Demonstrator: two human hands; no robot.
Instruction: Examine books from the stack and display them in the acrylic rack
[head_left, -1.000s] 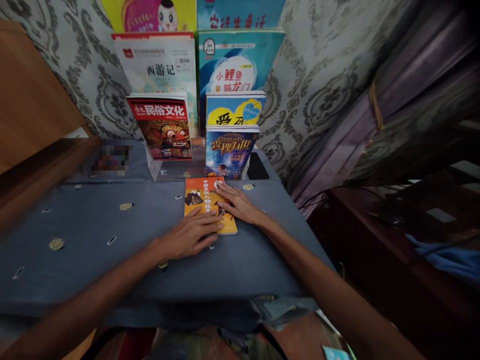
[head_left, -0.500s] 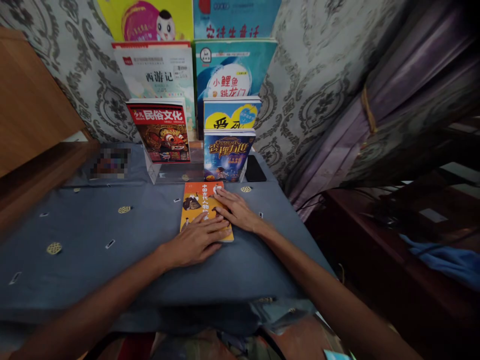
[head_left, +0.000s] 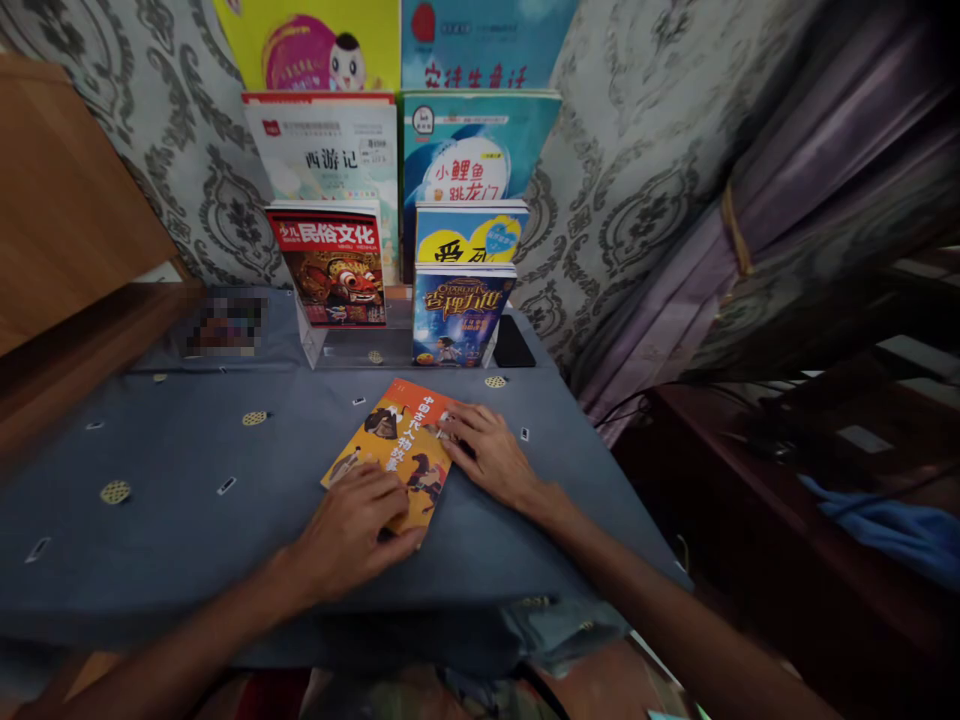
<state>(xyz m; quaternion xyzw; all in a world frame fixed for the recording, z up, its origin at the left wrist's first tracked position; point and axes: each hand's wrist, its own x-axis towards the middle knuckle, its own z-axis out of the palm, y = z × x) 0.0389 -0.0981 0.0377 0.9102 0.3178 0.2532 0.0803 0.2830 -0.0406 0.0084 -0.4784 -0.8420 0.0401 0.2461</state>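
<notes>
An orange book (head_left: 393, 447) lies flat and turned at an angle on the blue-grey tablecloth (head_left: 187, 490). My left hand (head_left: 352, 530) rests on its near corner, fingers curled over the edge, thumb under or beside it. My right hand (head_left: 491, 455) lies flat with fingers stretched out, touching the book's right edge. Both hands press on the book and neither lifts it.
A clear tiered stand (head_left: 319, 340) at the back holds upright books: a red one (head_left: 334, 265), a dark blue one (head_left: 459, 315), and several larger ones behind. A black phone (head_left: 514, 342) lies beside it. A curtain (head_left: 787, 200) hangs at right, wooden furniture (head_left: 60, 200) at left.
The orange book has slid toward me and rotated clockwise, its top now pointing right. Both hands have come nearer with it.
</notes>
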